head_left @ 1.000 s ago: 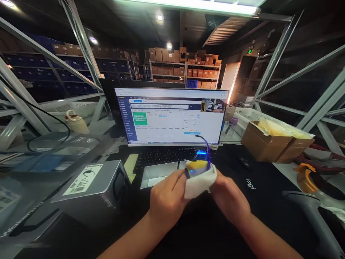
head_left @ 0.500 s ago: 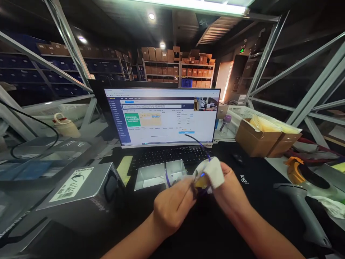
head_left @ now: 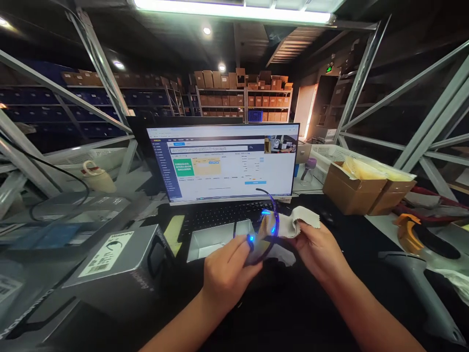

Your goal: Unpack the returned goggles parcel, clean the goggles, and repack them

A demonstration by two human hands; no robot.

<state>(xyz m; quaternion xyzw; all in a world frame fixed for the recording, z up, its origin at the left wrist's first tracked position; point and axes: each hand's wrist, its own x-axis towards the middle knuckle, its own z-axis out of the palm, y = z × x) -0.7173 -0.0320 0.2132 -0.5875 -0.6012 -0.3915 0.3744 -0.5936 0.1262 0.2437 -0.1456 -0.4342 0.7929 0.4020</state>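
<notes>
My left hand [head_left: 225, 271] is closed on a pair of dark sunglasses [head_left: 264, 230] with blue-glinting lenses, held above the black desk mat just in front of the keyboard. One curved temple arm rises toward the monitor. My right hand [head_left: 318, 249] pinches a pale cleaning cloth [head_left: 297, 221] against the right side of the sunglasses. Both hands hover over the mat, near the open grey box tray [head_left: 216, 237].
A monitor [head_left: 227, 161] stands behind a black keyboard [head_left: 223, 213]. A grey product box [head_left: 117, 266] lies at left, cardboard boxes [head_left: 361, 188] at right. A handheld scanner [head_left: 417, 288] and an orange tape dispenser [head_left: 414, 233] sit at far right. Metal shelving frames surround the desk.
The cloth has come off the lens and now hangs at the right in my right hand. The sunglasses have turned, with the frame and temple arm showing more openly.
</notes>
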